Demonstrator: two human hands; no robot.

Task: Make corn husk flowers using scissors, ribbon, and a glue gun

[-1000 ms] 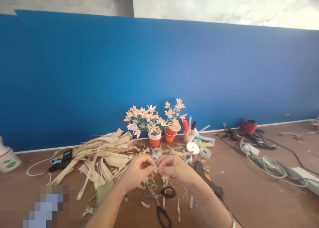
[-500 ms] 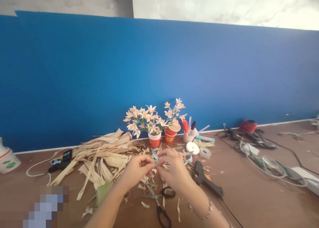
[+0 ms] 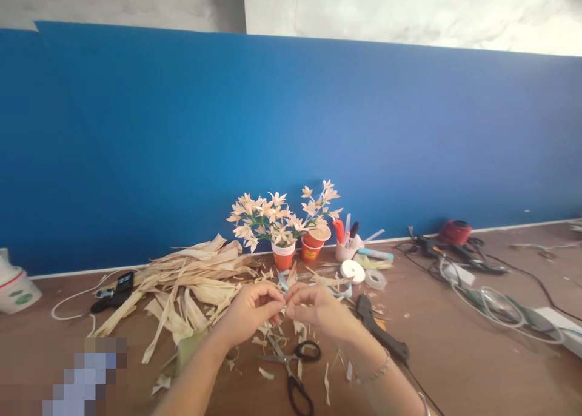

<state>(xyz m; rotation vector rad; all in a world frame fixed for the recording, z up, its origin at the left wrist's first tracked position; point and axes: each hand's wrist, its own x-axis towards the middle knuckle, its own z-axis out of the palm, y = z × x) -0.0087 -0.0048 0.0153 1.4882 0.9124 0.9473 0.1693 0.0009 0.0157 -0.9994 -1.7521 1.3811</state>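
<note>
A small pale husk piece with a light-blue strip (image 3: 285, 284) is pinched between the left hand (image 3: 251, 310) and right hand (image 3: 318, 307), above black-handled scissors (image 3: 291, 367) on the brown table (image 3: 454, 355), near dried husks (image 3: 191, 276).

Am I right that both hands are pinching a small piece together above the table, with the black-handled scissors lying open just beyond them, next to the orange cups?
Not quite. In the head view the scissors lie nearer the person than the left hand and right hand, far from the orange cups. The rest holds: both hands pinch a small piece above the table.
</note>
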